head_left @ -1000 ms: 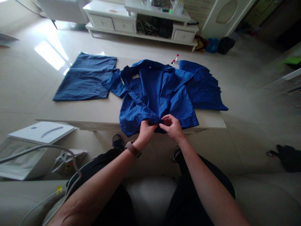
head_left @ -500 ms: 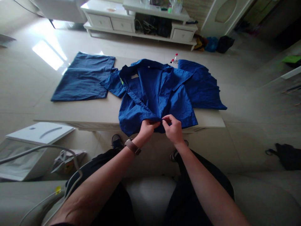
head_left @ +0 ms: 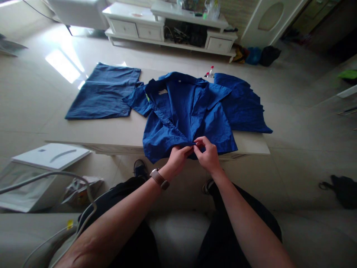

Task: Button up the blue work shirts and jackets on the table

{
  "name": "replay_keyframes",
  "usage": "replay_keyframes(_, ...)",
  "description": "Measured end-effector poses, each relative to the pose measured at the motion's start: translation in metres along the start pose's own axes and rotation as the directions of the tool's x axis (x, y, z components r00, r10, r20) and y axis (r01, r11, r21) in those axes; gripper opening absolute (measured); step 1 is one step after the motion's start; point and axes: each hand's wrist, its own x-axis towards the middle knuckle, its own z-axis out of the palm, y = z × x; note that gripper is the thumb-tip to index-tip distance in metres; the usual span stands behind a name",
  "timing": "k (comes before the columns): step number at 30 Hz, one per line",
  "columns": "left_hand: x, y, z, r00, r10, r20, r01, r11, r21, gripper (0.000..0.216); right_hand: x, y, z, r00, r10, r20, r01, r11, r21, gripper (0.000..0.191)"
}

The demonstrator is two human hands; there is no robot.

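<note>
A blue short-sleeved shirt (head_left: 182, 102) lies spread on the low table (head_left: 111, 134), its collar at the far side and its front open in a V. The hem hangs over the table's near edge. My left hand (head_left: 178, 158) is closed on the hem near the middle, thumb on top, with its other fingers partly hidden under the cloth. Right beside it, my right hand (head_left: 206, 153) pinches the front edges where they meet at the bottom. Whether a button sits between the fingertips I cannot tell.
Folded blue cloth (head_left: 104, 91) lies at the table's left, more blue cloth (head_left: 241, 102) at its right. Small red-capped bottles (head_left: 212, 70) stand at the far edge. A white box (head_left: 50, 154) and a grey hose (head_left: 55, 174) are at my left. A TV cabinet (head_left: 150, 33) stands beyond.
The whole view has shifted slightly, so everything sits a little further right. Both hands stay at the shirt's hem, with the left fingers and thumb moved a little closer to the right fingertips.
</note>
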Motion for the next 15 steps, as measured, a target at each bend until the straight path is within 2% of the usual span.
replay_keyframes(4, 0.0029, -0.0036, -0.0013, 0.998, -0.059, 0.001, 0.058, 0.986, -0.158, 0.010, -0.0002, -0.0028, -0.0008, 0.998, -0.060, 0.002, 0.060, 0.998, -0.005, 0.007)
replay_keyframes(7, 0.0058, -0.0067, -0.0023, 0.995, -0.093, -0.033, 0.084, 0.973, -0.217, 0.004, -0.0006, -0.0015, -0.0009, 0.996, -0.084, -0.003, 0.084, 0.996, -0.010, 0.009)
replay_keyframes(12, 0.0065, -0.0053, -0.0039, 0.988, -0.150, -0.029, 0.142, 0.973, -0.182, 0.004, -0.0035, 0.0036, -0.0023, 0.981, -0.179, 0.071, 0.185, 0.978, -0.098, 0.014)
replay_keyframes(15, 0.0059, -0.0015, -0.0046, 0.983, -0.183, -0.023, 0.179, 0.974, -0.136, 0.006, -0.0051, 0.0058, -0.0025, 0.980, -0.185, 0.075, 0.194, 0.971, -0.143, 0.015)
